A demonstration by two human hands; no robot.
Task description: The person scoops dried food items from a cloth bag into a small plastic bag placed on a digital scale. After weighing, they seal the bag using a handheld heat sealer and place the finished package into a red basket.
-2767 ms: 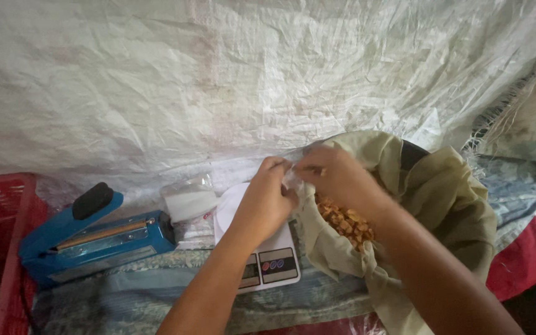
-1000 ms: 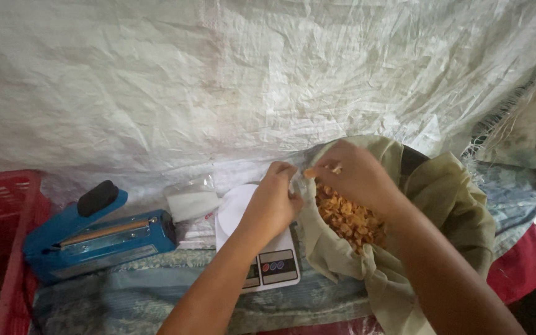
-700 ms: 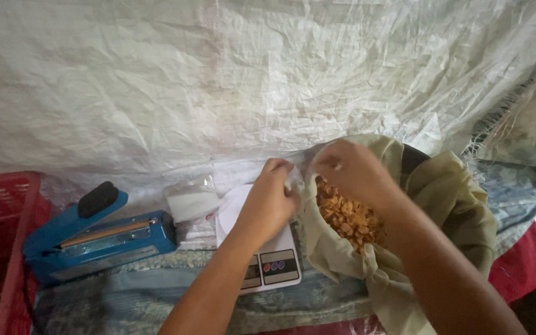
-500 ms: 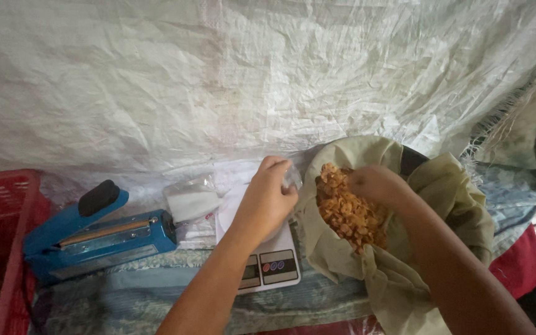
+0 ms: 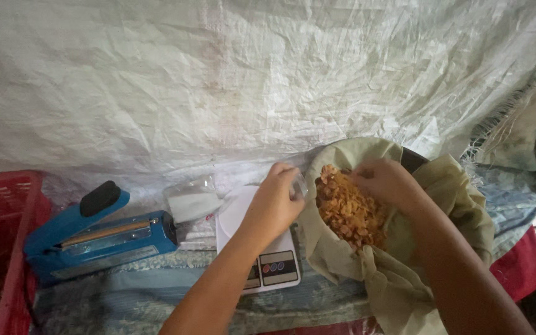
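Note:
My left hand (image 5: 274, 205) is closed on a small clear plastic bag (image 5: 299, 184), held above a white digital scale (image 5: 262, 263). Just right of it, my right hand (image 5: 384, 181) reaches down into a pile of orange-brown fried snack pieces (image 5: 345, 214) lying in an olive-green cloth-lined container (image 5: 460, 198). The right fingers are curled over the pieces; whether they grip any I cannot tell.
A blue hand-lever heat sealer (image 5: 97, 239) sits left of the scale. A stack of clear plastic bags (image 5: 192, 201) lies between them. A red plastic crate (image 5: 1, 242) stands at the far left. A white woven sheet (image 5: 249, 80) hangs behind.
My right hand has moved away from the small bag and down to the right into the snack pile. My left hand has kept hold of the bag over the scale.

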